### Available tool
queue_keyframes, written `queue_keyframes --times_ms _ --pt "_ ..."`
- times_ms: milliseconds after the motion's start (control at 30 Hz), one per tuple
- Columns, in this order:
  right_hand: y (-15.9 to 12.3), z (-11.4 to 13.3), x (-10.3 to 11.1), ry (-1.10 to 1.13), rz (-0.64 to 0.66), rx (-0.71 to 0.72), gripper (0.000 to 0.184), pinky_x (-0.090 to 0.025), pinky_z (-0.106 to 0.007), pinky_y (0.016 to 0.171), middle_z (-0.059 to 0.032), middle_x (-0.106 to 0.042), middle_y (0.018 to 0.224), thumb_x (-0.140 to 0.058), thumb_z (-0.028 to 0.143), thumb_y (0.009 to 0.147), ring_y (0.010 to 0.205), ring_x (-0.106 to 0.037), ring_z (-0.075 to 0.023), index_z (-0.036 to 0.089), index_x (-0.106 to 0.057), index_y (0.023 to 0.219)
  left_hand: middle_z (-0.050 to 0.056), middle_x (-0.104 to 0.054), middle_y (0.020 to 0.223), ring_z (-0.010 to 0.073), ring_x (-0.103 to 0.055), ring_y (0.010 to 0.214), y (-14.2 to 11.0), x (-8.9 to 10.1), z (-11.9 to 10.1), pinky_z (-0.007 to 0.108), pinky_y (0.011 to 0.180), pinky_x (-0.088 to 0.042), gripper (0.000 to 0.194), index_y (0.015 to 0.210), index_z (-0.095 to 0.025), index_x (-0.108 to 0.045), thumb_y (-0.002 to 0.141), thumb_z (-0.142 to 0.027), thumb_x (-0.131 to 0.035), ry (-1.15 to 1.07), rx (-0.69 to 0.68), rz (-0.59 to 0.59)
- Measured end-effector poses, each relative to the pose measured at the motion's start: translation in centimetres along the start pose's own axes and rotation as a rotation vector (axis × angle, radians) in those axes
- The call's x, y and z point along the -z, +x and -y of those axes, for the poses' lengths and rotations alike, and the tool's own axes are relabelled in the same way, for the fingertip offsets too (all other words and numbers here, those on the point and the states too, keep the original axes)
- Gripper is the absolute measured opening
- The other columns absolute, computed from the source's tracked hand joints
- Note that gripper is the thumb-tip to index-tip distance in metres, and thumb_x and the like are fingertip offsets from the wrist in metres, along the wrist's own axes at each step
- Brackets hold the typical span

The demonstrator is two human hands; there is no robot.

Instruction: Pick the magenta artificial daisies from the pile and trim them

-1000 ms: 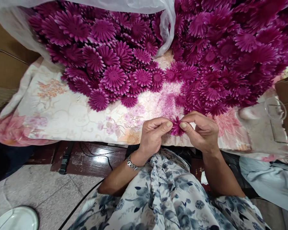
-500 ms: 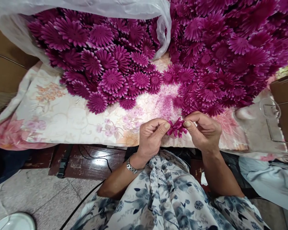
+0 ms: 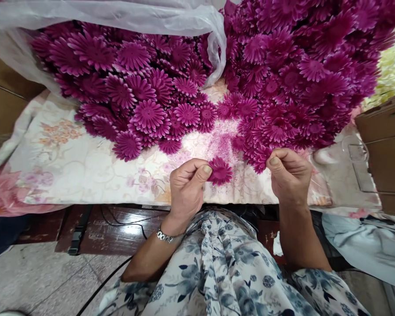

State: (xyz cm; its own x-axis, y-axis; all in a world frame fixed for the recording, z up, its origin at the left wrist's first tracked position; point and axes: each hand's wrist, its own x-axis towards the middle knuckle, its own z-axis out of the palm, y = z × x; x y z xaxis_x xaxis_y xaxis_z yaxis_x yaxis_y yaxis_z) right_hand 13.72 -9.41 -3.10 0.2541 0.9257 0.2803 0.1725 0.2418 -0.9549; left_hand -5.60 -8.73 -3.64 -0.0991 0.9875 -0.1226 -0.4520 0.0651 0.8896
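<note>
My left hand [image 3: 188, 184] pinches a magenta artificial flower head [image 3: 221, 171] by its left edge, between thumb and fingers. The flower faces up, its petals spread, just above the cloth. Over to the right, my right hand [image 3: 291, 175] is closed in a pinch at the edge of a second magenta flower head [image 3: 261, 160]. This one overlaps the front of the right-hand flower pile [image 3: 276, 109], so its outline is partly lost among the others. A gap of cloth separates the two hands.
A second heap of magenta flowers [image 3: 148, 114] lies at the left, partly inside a translucent plastic bag [image 3: 118, 22]. Purple specks are scattered on the flowered cloth [image 3: 95, 175]. A cardboard box [image 3: 386, 149] stands right, with pale yellow flowers [image 3: 388, 74] behind it.
My hands have moved apart from the small magenta bunch they both pinched. The left now has one flower, spread flat; the right has shifted right with another near the pile.
</note>
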Motion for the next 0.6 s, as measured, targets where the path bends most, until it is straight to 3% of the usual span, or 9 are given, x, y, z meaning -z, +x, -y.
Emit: queue_keyframes --times_ms 200,300,433,600 --pt "-0.2 -0.4 -0.1 0.313 0.086 -0.276 0.022 -0.038 -0.021 0.045 0.0053 -0.050 0.064 -0.067 0.041 0.075 0.048 -0.041 -0.0063 0.022 -0.056 0.077 -0.003 -0.049 0.054 0.0070 -0.042 0.054 0.0 -0.4 0.0 0.020 0.055 -0.036 0.022 0.060 -0.016 -0.064 0.063 -0.033 -0.077 -0.064 0.093 0.012" --pt "-0.4 -0.5 -0.1 0.407 0.120 -0.406 0.029 -0.043 -0.024 0.047 0.0036 -0.057 0.071 -0.069 0.047 0.071 0.051 -0.049 -0.0083 0.023 -0.056 0.079 -0.003 -0.046 0.053 0.0066 -0.039 0.052 0.1 -0.5 -0.1 0.020 0.052 -0.033 0.023 0.059 -0.016 -0.063 0.063 -0.033 -0.076 -0.067 0.109 0.002" --pt "-0.6 -0.1 -0.3 0.550 0.171 -0.475 0.030 -0.049 -0.025 0.049 0.0014 -0.064 0.073 -0.064 0.051 0.074 0.053 -0.058 -0.0101 0.022 -0.060 0.079 -0.003 -0.044 0.053 0.0068 -0.039 0.052 0.0 -0.6 0.0 0.020 0.052 -0.032 0.023 0.058 -0.016 -0.062 0.063 -0.033 -0.076 -0.058 0.131 0.000" --pt "-1.0 0.4 -0.2 0.508 0.206 -0.544 0.039 -0.056 -0.029 0.056 -0.0034 -0.070 0.077 -0.055 0.056 0.079 0.060 -0.064 -0.0133 0.020 -0.064 0.091 -0.003 -0.047 0.054 0.0068 -0.041 0.054 -0.1 -0.7 0.3 0.019 0.054 -0.036 0.020 0.059 -0.016 -0.062 0.063 -0.031 -0.075 -0.077 0.144 -0.013"
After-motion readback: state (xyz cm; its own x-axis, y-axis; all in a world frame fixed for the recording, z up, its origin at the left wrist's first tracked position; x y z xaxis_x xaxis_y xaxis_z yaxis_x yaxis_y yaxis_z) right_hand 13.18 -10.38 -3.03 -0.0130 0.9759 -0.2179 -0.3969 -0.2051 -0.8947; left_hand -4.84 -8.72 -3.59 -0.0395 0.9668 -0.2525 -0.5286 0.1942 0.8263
